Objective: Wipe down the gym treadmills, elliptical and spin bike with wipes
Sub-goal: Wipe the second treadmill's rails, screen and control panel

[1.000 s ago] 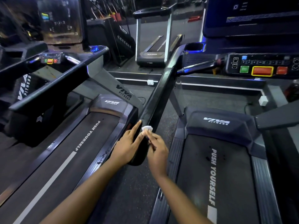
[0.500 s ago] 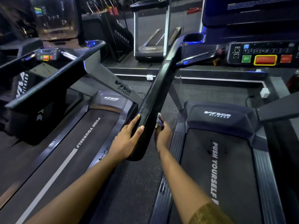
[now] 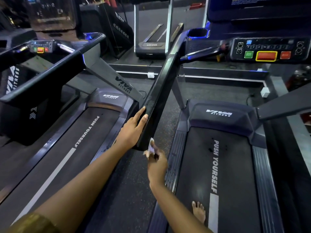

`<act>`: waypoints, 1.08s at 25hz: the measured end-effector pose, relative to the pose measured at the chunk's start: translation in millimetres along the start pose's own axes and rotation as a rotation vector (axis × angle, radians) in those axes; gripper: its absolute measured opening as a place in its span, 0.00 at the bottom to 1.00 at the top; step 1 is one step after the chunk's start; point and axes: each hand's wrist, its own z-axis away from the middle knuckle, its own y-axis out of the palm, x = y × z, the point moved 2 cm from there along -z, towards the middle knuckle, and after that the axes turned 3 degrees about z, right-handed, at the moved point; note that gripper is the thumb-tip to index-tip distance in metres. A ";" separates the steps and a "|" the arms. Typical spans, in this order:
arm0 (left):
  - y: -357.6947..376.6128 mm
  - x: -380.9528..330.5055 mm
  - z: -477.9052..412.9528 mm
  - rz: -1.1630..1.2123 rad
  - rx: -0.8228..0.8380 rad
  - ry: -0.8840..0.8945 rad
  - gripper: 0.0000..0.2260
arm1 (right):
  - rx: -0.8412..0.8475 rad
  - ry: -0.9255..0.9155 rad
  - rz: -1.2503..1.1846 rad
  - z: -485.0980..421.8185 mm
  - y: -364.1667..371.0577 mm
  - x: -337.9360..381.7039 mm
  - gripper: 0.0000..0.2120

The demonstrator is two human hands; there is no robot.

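blurred wipe (image 3: 152,145), half hidden by fingers (image 3: 159,153)

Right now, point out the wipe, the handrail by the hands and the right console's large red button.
wipe (image 3: 151,146): head view, its exposed tip
handrail (image 3: 159,91): head view, mid-length, top face
large red button (image 3: 266,56): head view, its centre

treadmills (image 3: 80,140) (image 3: 227,165) (image 3: 151,44): 3 | hands (image 3: 131,132) (image 3: 157,163): 2 | wipe (image 3: 151,146): 1 | bare foot (image 3: 198,211): 1
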 end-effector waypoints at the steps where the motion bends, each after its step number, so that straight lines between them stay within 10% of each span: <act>1: -0.3 0.2 1.2 0.026 0.000 -0.009 0.21 | -0.011 0.001 -0.032 5.8 -3.3 -0.2 0.17; 11: -2.8 -0.2 11.4 0.196 0.012 -0.021 0.20 | -0.114 0.219 0.122 5.1 5.6 33.3 0.17; 21: 2.5 8.8 21.8 0.371 -0.125 -0.219 0.25 | 0.042 -0.359 0.336 -4.5 -10.6 111.7 0.18; 27: 4.0 11.5 19.7 0.403 -0.194 -0.186 0.25 | 0.184 -0.729 0.901 -138.4 14.5 145.1 0.17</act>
